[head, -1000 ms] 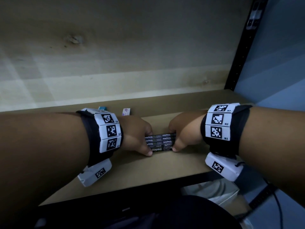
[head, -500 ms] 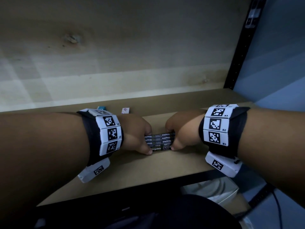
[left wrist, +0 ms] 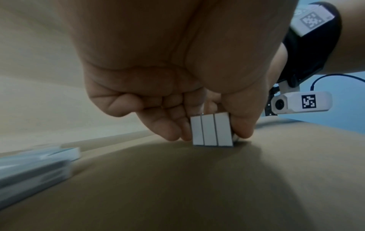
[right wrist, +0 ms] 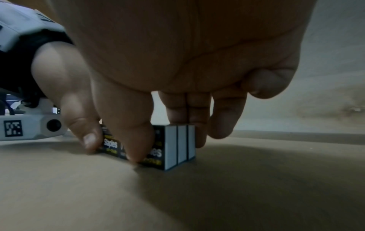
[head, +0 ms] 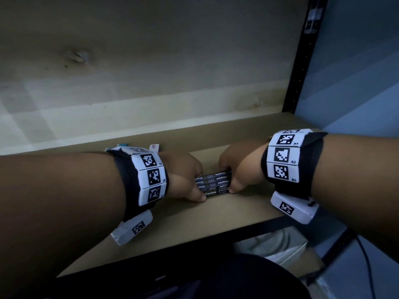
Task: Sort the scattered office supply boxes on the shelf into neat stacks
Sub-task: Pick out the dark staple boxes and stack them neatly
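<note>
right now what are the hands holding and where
Both grip one row of staple boxes standing on the shelf: left hand at its left end, right hand at its right end.

Matt brown board for the shelf (head: 237, 214), smooth. Printed card, faintly glossy, on the staple boxes (head: 213, 183), with plain pale ends. Knotted pale wood on the back panel (head: 151, 72). Black perforated metal upright (head: 302, 61).

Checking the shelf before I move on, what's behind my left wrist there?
Behind the left hand, two small boxes peek over the wristband; the arm covers most of them. The left wrist view shows blurred flat boxes on the shelf.
</note>
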